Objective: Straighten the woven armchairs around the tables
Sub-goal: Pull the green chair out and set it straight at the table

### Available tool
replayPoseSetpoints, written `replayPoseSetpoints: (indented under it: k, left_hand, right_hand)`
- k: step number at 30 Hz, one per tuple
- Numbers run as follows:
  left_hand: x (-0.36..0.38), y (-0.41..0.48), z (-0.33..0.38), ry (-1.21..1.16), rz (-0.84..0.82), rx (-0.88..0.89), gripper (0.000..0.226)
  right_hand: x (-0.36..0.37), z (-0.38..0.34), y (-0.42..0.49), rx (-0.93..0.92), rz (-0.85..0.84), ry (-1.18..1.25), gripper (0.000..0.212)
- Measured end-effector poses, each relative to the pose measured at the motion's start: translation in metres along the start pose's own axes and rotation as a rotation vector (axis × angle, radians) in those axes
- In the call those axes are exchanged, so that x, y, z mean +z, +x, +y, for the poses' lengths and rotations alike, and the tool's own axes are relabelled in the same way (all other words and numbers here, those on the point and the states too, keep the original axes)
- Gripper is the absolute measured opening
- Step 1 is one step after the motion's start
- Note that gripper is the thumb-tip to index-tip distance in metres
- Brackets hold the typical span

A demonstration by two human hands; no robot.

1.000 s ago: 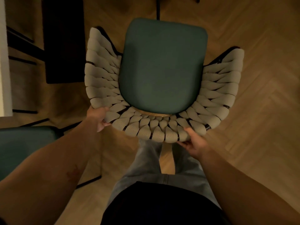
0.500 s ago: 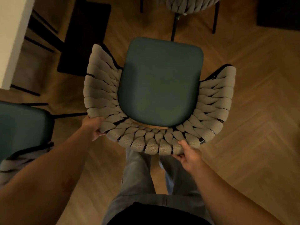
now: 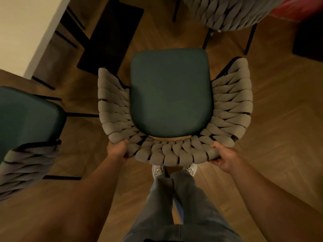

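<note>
A woven armchair (image 3: 172, 91) with a dark green seat cushion and beige rope weave stands right in front of me, seen from above. My left hand (image 3: 117, 150) grips the left part of its curved woven back. My right hand (image 3: 223, 157) grips the right part of the same back, thumb on top. A white table (image 3: 26, 28) reaches in at the top left. A second woven armchair (image 3: 26, 123) with a green seat stands at the left, beside that table. Part of a third woven chair (image 3: 227, 13) shows at the top.
The floor is herringbone wood (image 3: 279, 137). The table's dark legs and base (image 3: 108, 35) lie just beyond the held chair's left arm. A dark block (image 3: 309, 37) sits at the top right. My legs and white shoes (image 3: 158, 170) are directly behind the chair back.
The view has tilted and shifted: the chair now sits lower and further right in frame, more of the table, left chair and far chair show. My hands have spread wider along the back.
</note>
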State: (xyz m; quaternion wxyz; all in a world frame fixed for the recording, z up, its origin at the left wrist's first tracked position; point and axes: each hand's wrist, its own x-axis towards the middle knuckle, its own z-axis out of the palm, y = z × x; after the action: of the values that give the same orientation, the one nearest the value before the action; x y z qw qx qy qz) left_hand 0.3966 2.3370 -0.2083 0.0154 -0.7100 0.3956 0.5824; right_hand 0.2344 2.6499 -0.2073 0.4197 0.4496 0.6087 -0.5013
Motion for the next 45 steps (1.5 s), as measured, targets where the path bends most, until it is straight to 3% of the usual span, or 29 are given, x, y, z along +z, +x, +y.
replayPoseSetpoints:
  k: [3,7,9,11,12,16,21,29,36,45]
  left_hand:
    - [-0.003,-0.005,-0.003,0.006,-0.037,0.063,0.053]
    - [-0.019,-0.017,-0.004,0.494,0.099,0.52,0.09]
    - [-0.026,-0.021,-0.007,0.895,0.17,0.883,0.081]
    - [-0.026,-0.02,-0.01,1.274,0.024,1.19,0.055]
    - [-0.022,-0.022,-0.009,1.417,-0.091,1.237,0.05]
    - [0.006,-0.037,-0.006,1.792,-0.378,1.054,0.076]
    - [0.025,-0.048,-0.022,1.974,-0.304,0.912,0.122]
    - [0.052,-0.082,-0.044,1.877,-0.164,0.845,0.102]
    - [0.117,-0.12,-0.09,1.7,-0.109,0.753,0.114]
    - [0.172,-0.149,-0.108,1.548,-0.058,0.604,0.101]
  right_hand:
    - [0.0,-0.002,0.0,-0.011,-0.007,0.007,0.036]
    - [0.004,0.008,-0.004,-0.077,-0.03,0.091,0.044]
    - [0.007,0.015,-0.009,-0.112,-0.041,0.136,0.043]
    - [0.009,0.022,-0.012,-0.128,-0.057,0.173,0.047]
    - [0.009,0.025,-0.012,-0.132,-0.07,0.197,0.051]
    - [0.006,0.025,-0.007,-0.133,-0.117,0.234,0.056]
    - [-0.001,0.009,0.002,-0.05,-0.118,0.25,0.051]
    - [-0.032,-0.02,0.017,-0.069,-0.15,0.11,0.023]
    - [-0.077,-0.088,0.043,-0.121,-0.167,-0.085,0.045]
    - [-0.078,-0.16,0.071,-0.143,-0.136,-0.343,0.047]
